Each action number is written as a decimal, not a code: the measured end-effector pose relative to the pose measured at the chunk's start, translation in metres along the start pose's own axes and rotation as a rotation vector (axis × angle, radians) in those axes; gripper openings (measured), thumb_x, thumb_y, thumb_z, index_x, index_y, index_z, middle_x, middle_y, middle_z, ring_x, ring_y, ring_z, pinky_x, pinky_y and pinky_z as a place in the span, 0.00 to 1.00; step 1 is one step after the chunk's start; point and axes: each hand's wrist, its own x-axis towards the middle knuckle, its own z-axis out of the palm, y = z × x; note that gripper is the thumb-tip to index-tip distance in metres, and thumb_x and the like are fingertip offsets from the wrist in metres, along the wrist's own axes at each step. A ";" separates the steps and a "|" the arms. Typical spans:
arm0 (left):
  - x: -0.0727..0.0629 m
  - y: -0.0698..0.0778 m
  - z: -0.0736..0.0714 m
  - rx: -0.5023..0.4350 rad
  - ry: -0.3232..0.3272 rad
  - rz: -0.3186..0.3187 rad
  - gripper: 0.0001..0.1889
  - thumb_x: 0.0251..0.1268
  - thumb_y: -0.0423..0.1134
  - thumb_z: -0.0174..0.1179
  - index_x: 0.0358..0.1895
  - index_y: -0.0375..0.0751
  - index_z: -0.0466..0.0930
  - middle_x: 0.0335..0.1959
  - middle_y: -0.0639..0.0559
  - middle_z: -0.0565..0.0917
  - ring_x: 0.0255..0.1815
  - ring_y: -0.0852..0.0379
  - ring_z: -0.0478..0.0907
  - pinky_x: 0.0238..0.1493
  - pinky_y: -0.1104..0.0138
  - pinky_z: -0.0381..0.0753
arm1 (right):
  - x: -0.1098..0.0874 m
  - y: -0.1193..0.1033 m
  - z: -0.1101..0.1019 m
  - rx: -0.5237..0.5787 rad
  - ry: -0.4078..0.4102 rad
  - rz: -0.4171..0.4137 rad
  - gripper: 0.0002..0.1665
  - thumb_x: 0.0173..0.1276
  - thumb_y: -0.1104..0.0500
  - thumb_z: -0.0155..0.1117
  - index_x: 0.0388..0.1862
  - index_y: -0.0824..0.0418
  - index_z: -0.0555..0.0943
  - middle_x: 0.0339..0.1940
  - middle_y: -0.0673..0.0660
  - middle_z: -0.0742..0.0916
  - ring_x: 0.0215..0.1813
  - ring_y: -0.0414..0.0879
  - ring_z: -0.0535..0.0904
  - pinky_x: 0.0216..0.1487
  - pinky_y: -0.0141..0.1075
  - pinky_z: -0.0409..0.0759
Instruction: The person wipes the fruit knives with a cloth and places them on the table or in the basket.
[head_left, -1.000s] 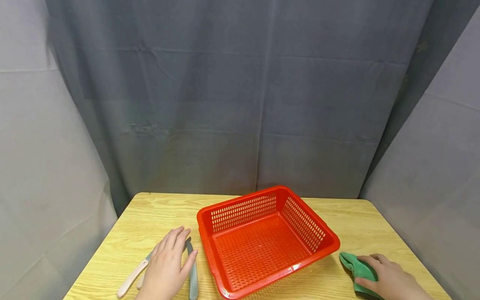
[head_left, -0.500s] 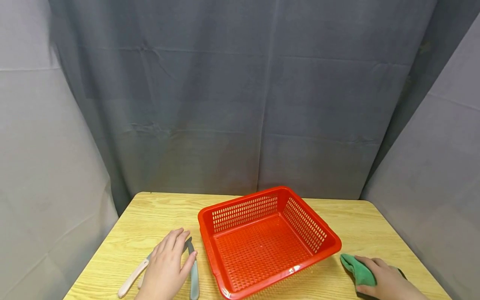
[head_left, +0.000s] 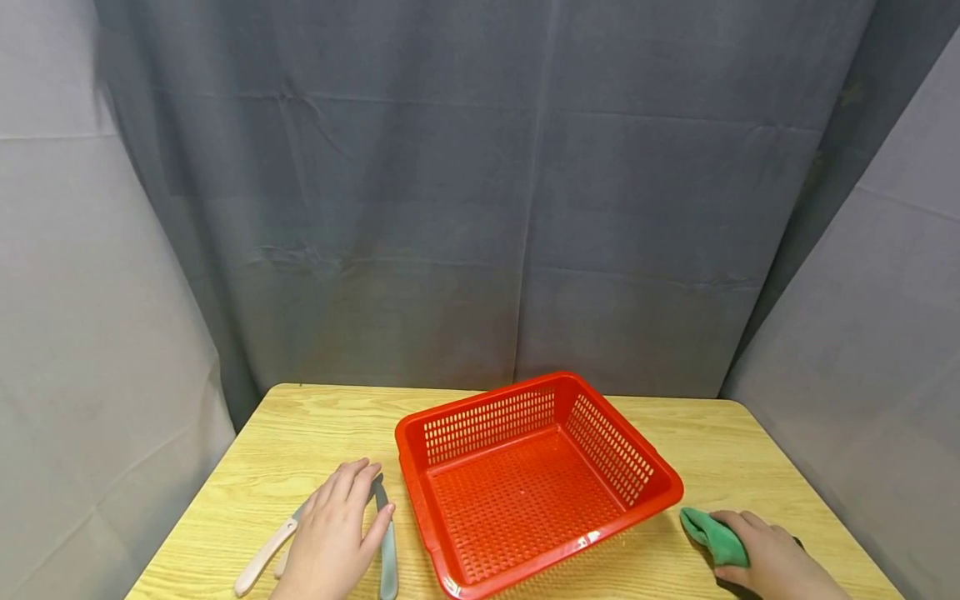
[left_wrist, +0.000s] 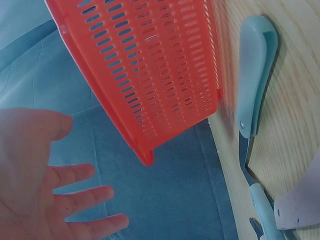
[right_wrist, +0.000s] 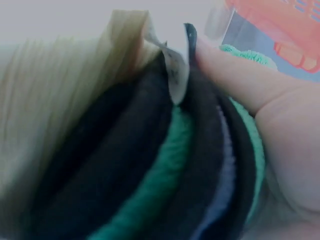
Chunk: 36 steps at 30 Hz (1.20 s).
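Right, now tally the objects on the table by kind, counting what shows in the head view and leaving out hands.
Red perforated plastic basket: 1
Folded green cloth bundle: 1
Slim pale-handled knives: 3, going by visible handles; the left hand partly covers them
Total: 5 in sight

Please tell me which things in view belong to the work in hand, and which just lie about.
Likely in the work:
folded green and black cloth, gripped by the right hand

Apparently just lying about, not held:
red perforated plastic basket
slim knives with pale handles, below the open left hand
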 end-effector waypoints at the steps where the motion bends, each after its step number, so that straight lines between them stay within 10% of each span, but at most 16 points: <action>1: 0.000 0.000 0.000 0.001 -0.004 -0.002 0.27 0.68 0.52 0.67 0.63 0.41 0.78 0.62 0.45 0.79 0.64 0.44 0.76 0.64 0.45 0.76 | 0.001 0.000 0.000 0.003 0.006 -0.012 0.49 0.51 0.36 0.80 0.65 0.62 0.76 0.55 0.59 0.84 0.50 0.56 0.81 0.50 0.59 0.81; 26: 0.002 0.000 -0.005 -0.005 -0.052 -0.005 0.21 0.70 0.51 0.66 0.59 0.45 0.80 0.58 0.49 0.82 0.61 0.47 0.79 0.62 0.46 0.78 | -0.008 -0.004 -0.005 0.016 0.161 -0.027 0.35 0.57 0.53 0.80 0.62 0.60 0.78 0.51 0.57 0.87 0.52 0.58 0.85 0.50 0.56 0.83; 36: 0.006 -0.001 -0.006 0.030 -0.106 0.048 0.15 0.68 0.50 0.68 0.52 0.48 0.82 0.47 0.55 0.85 0.46 0.53 0.84 0.51 0.52 0.83 | -0.021 -0.012 -0.022 0.038 0.413 -0.066 0.34 0.57 0.60 0.80 0.62 0.62 0.77 0.51 0.63 0.87 0.52 0.65 0.84 0.49 0.61 0.81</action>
